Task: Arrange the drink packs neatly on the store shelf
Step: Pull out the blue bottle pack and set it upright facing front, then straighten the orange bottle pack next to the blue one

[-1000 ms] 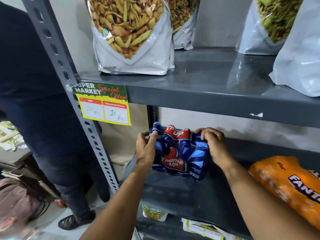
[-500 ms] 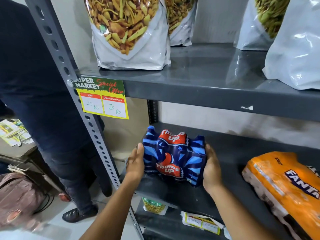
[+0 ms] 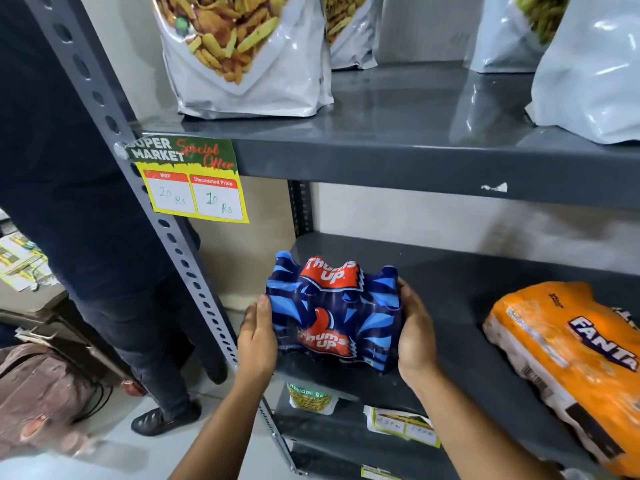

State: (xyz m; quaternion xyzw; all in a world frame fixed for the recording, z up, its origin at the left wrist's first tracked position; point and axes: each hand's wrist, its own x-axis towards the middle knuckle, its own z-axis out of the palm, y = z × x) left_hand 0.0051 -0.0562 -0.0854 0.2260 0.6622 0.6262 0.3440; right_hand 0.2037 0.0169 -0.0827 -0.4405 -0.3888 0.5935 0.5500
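1. Thums Up pack (image 3: 334, 311) at middle shelf (image 3: 450, 282) left front, orange Fanta pack (image 3: 568, 355) well apart
2. Left hand (image 3: 258, 336), right hand (image 3: 415, 336) clamped flat on its sides
3. Likely heavy, slippery film; best gripped low on both sides

On the middle shelf (image 3: 460, 299) bare grey surface runs from 12 to 2 o'clock of the Thums Up pack (image 3: 332, 313) — open back to the wall. At 3 o'clock the orange Fanta pack (image 3: 568, 351) lies well apart, leaving a wide lane between. The upper shelf (image 3: 415, 164) caps the bay overhead. At 9 o'clock the perforated upright (image 3: 180, 251) stands near the left hand (image 3: 257, 337) — a bystander's legs (image 3: 138, 323) beyond it.
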